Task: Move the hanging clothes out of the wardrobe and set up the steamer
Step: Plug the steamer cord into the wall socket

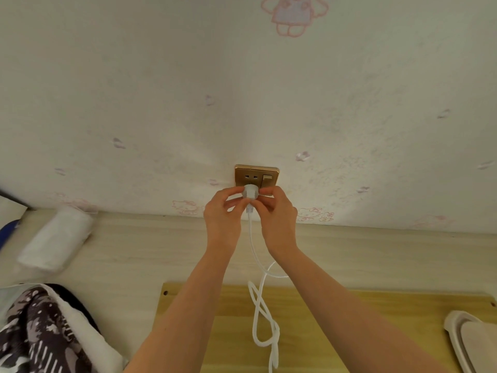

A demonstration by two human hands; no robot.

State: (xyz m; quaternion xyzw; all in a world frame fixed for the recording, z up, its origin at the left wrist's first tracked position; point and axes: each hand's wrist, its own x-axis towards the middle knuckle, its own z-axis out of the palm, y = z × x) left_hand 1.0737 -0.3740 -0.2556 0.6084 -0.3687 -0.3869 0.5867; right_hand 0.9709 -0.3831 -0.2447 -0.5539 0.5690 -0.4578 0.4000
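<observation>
A gold wall socket [256,175] with a small switch sits low on the patterned wall. A white plug [250,191] is held against the socket's lower part. My left hand [222,211] pinches the plug from the left and my right hand [277,211] pinches it from the right. The white cord [262,305] hangs down from the plug and loops over a wooden board. A cream-coloured appliance part [468,343] shows at the bottom right edge; what it is cannot be told.
A light wooden board [349,319] lies below the socket on a pale surface [134,251]. A rolled white cloth [56,238] lies at the left. A black-and-white patterned garment [40,332] lies at the bottom left.
</observation>
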